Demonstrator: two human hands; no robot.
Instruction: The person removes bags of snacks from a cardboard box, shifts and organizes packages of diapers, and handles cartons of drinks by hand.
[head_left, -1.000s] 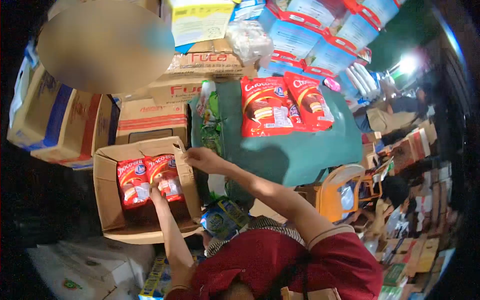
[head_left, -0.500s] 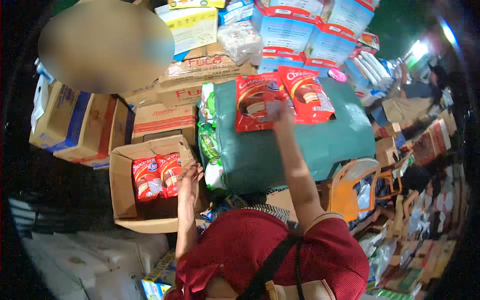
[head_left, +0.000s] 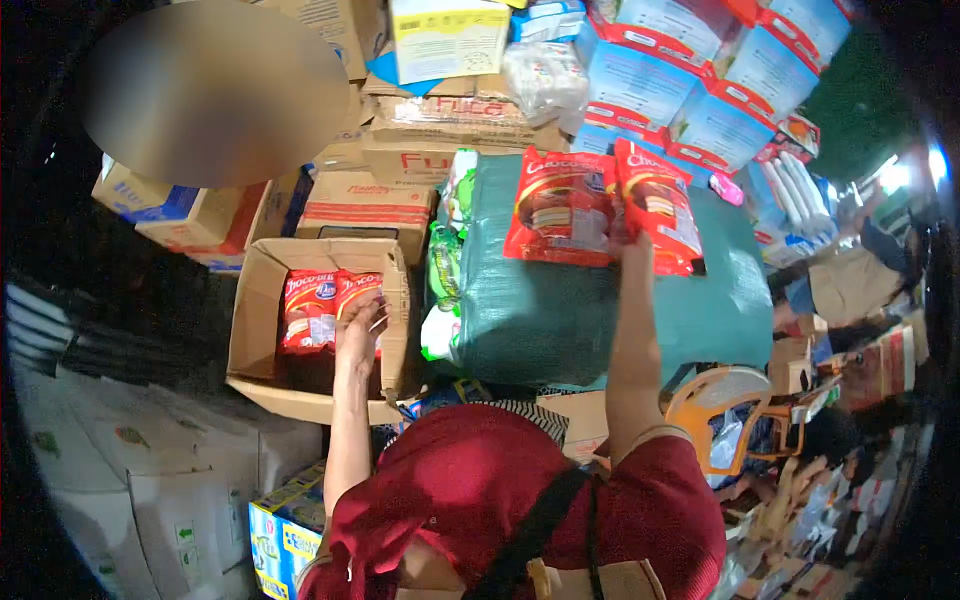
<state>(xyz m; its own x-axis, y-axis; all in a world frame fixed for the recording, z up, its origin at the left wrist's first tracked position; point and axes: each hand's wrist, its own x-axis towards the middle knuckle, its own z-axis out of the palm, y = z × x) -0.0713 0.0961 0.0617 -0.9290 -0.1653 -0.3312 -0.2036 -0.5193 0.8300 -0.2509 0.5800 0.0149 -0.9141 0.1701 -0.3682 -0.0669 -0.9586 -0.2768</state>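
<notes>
Two red Choco packs [head_left: 310,312] stand side by side in an open cardboard box [head_left: 262,350] at the left. Over the right-hand pack in the box is my left hand [head_left: 358,325], fingers apart and partly curved; it seems to grip nothing. On the green wrapped bale [head_left: 530,320] lie more red packs, one at the left [head_left: 562,205] and one at the right [head_left: 665,210]. Between them, at their lower edges, my right hand [head_left: 633,240] reaches in; its fingers are blurred and partly hidden, so its hold is unclear.
Brown cartons [head_left: 365,210] stand behind the box. Blue and red boxes [head_left: 640,80] are stacked behind the bale. An orange chair [head_left: 715,400] is at the right, and a person's arm and clothing [head_left: 855,280] show farther right. Green packets [head_left: 445,265] line the bale's left side.
My right hand has gone from the box to the packs on the bale. My left hand moved off the packs to the box's edge, then back over them. The camera view has shifted.
</notes>
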